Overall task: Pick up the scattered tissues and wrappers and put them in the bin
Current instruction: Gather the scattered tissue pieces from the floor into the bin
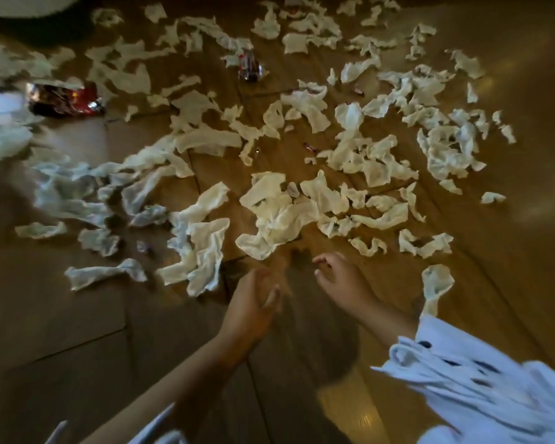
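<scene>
Tissues [276, 216]: white, crumpled and twisted, thin. Dozens are strewn over the wooden floor [77, 315], from its far edge down to mid-floor, densest in the centre and toward the right. The nearest clump lies just ahead of both hands.

Wrappers sit among them. Red wrapper [63, 99]: shiny, crinkled, near the left edge, partly under a tissue. Small foil wrapper [249, 67]: red and silver, toward the far edge, centre. A few tiny sweet wrappers between tissues are too small to read.

Hard to make out: the left side is motion-blurred, so the tissues there smear into pale streaks. Round pale object [29, 4] in the far-left corner is cut off by the frame with a dark shape under it; cannot tell what it is.

Left hand [257, 302]: fingers mostly straight and blurred, nothing in it, over bare floor short of the clump. Right hand [340, 277]: fingers loosely curled and spread, also empty, fingertips near the clump's edge; contact not resolvable. White sleeve [478, 379] with dark spots is on the right arm, blurred.
</scene>
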Available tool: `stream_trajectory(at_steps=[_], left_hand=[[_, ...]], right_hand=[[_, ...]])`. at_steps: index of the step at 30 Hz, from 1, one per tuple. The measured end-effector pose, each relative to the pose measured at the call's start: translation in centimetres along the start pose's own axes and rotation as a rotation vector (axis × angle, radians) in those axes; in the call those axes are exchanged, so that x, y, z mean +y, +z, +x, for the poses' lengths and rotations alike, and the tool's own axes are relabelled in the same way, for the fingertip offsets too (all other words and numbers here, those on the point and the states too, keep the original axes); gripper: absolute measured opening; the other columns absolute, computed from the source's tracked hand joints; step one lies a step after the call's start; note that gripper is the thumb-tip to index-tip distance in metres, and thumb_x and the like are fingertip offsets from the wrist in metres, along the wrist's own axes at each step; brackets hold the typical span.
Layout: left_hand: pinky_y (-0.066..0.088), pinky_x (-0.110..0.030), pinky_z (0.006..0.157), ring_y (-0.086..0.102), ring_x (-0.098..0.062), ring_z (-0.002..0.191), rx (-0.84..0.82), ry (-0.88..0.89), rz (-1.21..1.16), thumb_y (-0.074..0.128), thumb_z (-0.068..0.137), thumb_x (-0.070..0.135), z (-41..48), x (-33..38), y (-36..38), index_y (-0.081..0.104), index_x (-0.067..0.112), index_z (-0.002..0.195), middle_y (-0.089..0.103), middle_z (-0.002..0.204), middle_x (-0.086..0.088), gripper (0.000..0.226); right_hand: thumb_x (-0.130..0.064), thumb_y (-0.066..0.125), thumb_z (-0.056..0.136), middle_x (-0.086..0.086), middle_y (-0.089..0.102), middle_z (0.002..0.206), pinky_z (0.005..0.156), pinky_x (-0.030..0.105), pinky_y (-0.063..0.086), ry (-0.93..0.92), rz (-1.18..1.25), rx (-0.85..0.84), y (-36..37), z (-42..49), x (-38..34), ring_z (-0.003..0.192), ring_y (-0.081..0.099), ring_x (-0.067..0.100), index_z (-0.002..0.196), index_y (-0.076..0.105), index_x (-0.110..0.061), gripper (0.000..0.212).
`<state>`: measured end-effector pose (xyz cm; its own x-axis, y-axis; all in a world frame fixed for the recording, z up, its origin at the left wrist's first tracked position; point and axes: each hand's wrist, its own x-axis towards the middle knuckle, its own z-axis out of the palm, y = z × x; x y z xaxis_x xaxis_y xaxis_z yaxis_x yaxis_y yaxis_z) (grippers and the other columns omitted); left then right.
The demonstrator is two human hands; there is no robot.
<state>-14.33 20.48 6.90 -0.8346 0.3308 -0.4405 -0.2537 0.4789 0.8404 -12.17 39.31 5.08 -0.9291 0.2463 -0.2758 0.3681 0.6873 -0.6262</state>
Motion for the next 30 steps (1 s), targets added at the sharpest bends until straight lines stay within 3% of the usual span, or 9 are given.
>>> stream_trajectory(at_steps=[6,10,13,16,19,22,25,27,30], left_hand=[[0.035,-0.027,0.103,0.032,-0.017,0.135,-0.028,0.244,0.41,0.049,0.093,0.023,5.8,-1.5,2.6,0.032,0.025,0.139,0.028,0.149,0.0,0.049],[0.04,-0.038,0.106,0.035,-0.021,0.133,0.032,0.262,0.479,0.053,0.092,0.024,6.0,0.6,3.5,0.033,0.022,0.139,0.028,0.149,-0.003,0.051],[0.033,-0.049,0.11,0.021,-0.026,0.141,0.133,0.298,0.491,0.055,0.09,0.021,8.1,0.8,4.4,0.026,0.025,0.143,0.015,0.155,-0.003,0.06],[0.02,-0.054,0.113,0.003,-0.031,0.144,0.09,0.201,0.598,0.052,0.093,0.023,10.3,-0.2,4.4,0.001,0.029,0.148,-0.002,0.158,-0.005,0.076],[0.021,-0.053,0.112,0.011,-0.038,0.141,0.025,0.148,0.835,0.048,0.094,0.025,10.2,-1.3,4.2,-0.01,0.026,0.148,0.008,0.157,-0.007,0.079],[0.022,-0.05,0.112,0.014,-0.033,0.141,0.038,0.126,0.855,0.046,0.095,0.023,9.1,-1.7,4.9,0.011,0.022,0.149,0.02,0.154,-0.006,0.064],[0.031,-0.049,0.11,0.021,-0.026,0.14,0.046,0.157,0.862,0.05,0.093,0.023,8.1,-2.0,5.7,0.04,0.027,0.134,0.033,0.147,0.0,0.043],[0.037,-0.043,0.106,0.026,-0.023,0.138,0.017,0.15,0.86,0.051,0.092,0.027,7.7,-2.3,5.7,0.049,0.029,0.124,0.038,0.143,0.003,0.032],[0.042,-0.039,0.103,0.032,-0.019,0.132,0.065,0.165,0.761,0.048,0.092,0.04,6.8,-2.7,5.3,0.057,0.028,0.113,0.042,0.137,0.003,0.026]], right_hand=[[-0.009,0.055,0.089,0.007,0.05,0.124,0.088,0.021,0.033,-0.121,-0.174,0.337,-5.0,1.3,8.5,0.114,0.046,0.014,0.113,0.061,-0.008,0.024],[-0.023,0.055,0.09,0.017,0.048,0.129,0.093,0.034,0.038,0.22,-0.125,0.512,-5.9,-1.7,14.8,0.122,0.044,0.031,0.116,0.056,-0.004,0.032],[-0.034,0.055,0.089,0.015,0.036,0.143,0.101,0.042,0.038,0.357,-0.138,0.448,-2.6,-5.0,18.3,0.13,0.038,0.032,0.132,0.046,-0.011,0.05],[-0.018,0.05,0.093,0.017,0.05,0.13,0.096,0.03,0.036,0.157,-0.206,0.445,-1.0,-6.1,20.0,0.116,0.051,0.032,0.119,0.058,-0.006,0.03],[-0.006,0.04,0.09,0.016,0.062,0.107,0.091,0.028,0.041,0.005,-0.267,0.465,-2.7,-3.7,19.8,0.098,0.062,0.035,0.101,0.066,-0.003,0.028],[0.004,0.046,0.09,0.019,0.061,0.111,0.087,0.032,0.044,0.053,-0.167,0.574,-6.0,0.6,18.1,0.105,0.058,0.033,0.112,0.061,-0.002,0.027],[-0.021,0.048,0.095,0.021,0.054,0.122,0.09,0.038,0.037,0.164,-0.18,0.688,-8.7,4.4,16.9,0.113,0.048,0.032,0.12,0.055,-0.005,0.03],[-0.035,0.054,0.092,0.022,0.042,0.136,0.096,0.037,0.032,0.277,-0.151,0.566,-9.0,6.1,17.3,0.126,0.036,0.033,0.126,0.051,-0.007,0.045],[-0.02,0.059,0.089,0.021,0.048,0.132,0.092,0.034,0.038,0.19,-0.058,0.427,-6.8,6.4,18.0,0.124,0.043,0.035,0.121,0.055,-0.004,0.035]])
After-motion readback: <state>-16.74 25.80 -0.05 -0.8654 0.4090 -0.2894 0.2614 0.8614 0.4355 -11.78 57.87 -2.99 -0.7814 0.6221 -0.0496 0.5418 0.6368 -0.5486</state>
